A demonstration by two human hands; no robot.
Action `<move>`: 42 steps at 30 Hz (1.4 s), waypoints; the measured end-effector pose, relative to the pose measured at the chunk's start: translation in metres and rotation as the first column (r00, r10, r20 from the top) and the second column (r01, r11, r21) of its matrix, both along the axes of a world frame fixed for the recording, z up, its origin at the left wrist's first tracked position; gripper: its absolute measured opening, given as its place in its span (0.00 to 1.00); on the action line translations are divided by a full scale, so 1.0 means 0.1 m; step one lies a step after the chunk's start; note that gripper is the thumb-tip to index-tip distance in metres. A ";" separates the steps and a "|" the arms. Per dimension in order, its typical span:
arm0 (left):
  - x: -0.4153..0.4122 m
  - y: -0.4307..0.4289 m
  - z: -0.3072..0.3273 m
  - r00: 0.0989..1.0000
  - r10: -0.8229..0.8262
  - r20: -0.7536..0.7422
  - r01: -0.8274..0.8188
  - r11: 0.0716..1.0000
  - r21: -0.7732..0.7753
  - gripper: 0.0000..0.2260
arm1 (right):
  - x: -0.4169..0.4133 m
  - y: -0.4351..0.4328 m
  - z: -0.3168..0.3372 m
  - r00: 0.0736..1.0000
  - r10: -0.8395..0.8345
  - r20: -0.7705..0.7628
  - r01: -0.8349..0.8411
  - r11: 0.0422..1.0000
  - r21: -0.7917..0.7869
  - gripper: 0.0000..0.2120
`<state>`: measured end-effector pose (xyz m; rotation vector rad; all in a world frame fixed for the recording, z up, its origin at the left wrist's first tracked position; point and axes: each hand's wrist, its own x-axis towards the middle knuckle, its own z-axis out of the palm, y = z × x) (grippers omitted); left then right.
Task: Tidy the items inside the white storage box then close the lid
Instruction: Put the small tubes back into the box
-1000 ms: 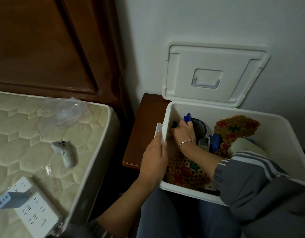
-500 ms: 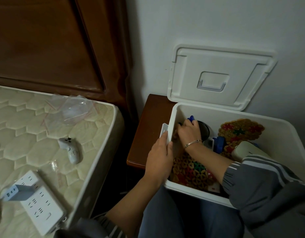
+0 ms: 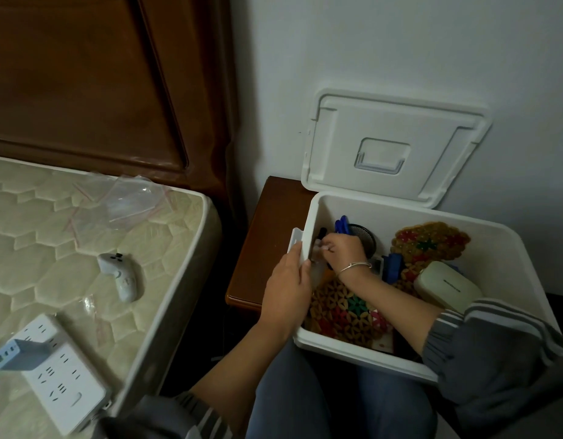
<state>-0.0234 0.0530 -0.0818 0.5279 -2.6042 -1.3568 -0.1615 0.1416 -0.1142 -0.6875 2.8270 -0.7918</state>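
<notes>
The right hand's fingers point(image 3: 329, 245) are curled together and pinch a small pale piece point(image 3: 318, 259); it is too blurred to tell what it is. They work at about ten o'clock inside the white storage box point(image 3: 501, 264), close against its left wall. The right hand point(image 3: 343, 251) wears a thin bracelet point(image 3: 353, 267), and its grey striped sleeve point(image 3: 482, 337) crosses the near right rim.

Just beside it at nine o'clock, the left hand point(image 3: 286, 289) grips the box's left wall, with the thumb hooked inside and the other fingers wrapped outside, steadying it.

Around the hands the contents look mixed:
- a colourful woven mat point(image 3: 346, 308) lies flat at seven o'clock
- a second woven mat point(image 3: 429, 242) leans up at one o'clock
- a black mesh cup point(image 3: 367, 240) and blue pieces point(image 3: 342, 224) sit at eleven o'clock
- a cream case point(image 3: 444, 288) lies at three o'clock

The box rests on the person's lap, its left side by a wooden worktop point(image 3: 270, 236). The lid point(image 3: 394, 144) stands open at twelve o'clock, leaning on the wall.

On the bed point(image 3: 36, 248) at nine o'clock lie a game controller point(image 3: 122, 277), a power strip point(image 3: 58, 384) and clear bags point(image 3: 128, 198).

My judgement is that sorting is mid-way. Items remain jumbled, the pinched piece needs a place, and the lid is not yet closed.
</notes>
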 end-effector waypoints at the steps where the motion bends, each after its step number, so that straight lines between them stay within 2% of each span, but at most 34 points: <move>1: 0.00 0.00 0.00 1.000 0.001 0.000 -0.001 1.000 0.002 0.21 | -0.01 -0.04 -0.03 1.000 0.014 0.026 -0.016 0.998 0.068 0.06; 4: 0.01 0.00 0.00 1.000 0.005 -0.002 -0.005 1.000 0.001 0.21 | -0.05 -0.16 -0.09 0.996 0.034 0.081 -0.054 0.962 0.269 0.09; 7: 0.01 0.00 -0.02 1.000 0.010 -0.006 -0.010 1.000 0.012 0.21 | -0.05 -0.22 -0.13 0.994 0.040 0.104 -0.073 0.941 0.330 0.11; 17: -0.01 -0.01 -0.09 0.999 0.034 -0.007 -0.033 0.999 0.016 0.21 | 0.06 -0.23 -0.23 0.997 0.057 0.053 -0.068 0.972 0.226 0.10; 23: 0.00 -0.01 -0.06 0.999 0.044 -0.018 -0.043 0.999 0.029 0.21 | 0.12 -0.19 0.06 0.991 0.069 0.116 -0.099 0.955 0.280 0.12; 26: 0.02 -0.01 -0.03 0.999 0.033 -0.033 -0.032 0.999 0.028 0.20 | 0.25 0.13 0.37 0.995 0.097 0.008 -0.097 0.984 0.151 0.08; 30: 0.03 -0.02 0.02 0.999 0.010 -0.046 -0.012 1.000 -0.023 0.20 | 0.33 0.93 0.80 0.987 -0.054 -0.153 0.040 0.995 -0.093 0.06; 34: 0.00 -0.02 0.07 0.998 -0.001 -0.070 -0.015 0.974 -0.228 0.12 | 0.26 1.88 0.94 0.906 -0.328 -0.268 0.325 0.944 -0.055 0.09; 37: -0.01 -0.03 0.08 0.998 0.004 -0.069 -0.024 0.955 -0.297 0.12 | 0.21 2.49 0.87 0.875 -0.455 -0.163 0.470 0.880 0.069 0.19; 42: -0.02 -0.04 0.07 0.999 -0.012 -0.046 -0.003 0.954 -0.301 0.14 | 0.32 2.83 0.66 0.856 -0.507 0.096 0.492 0.858 0.143 0.28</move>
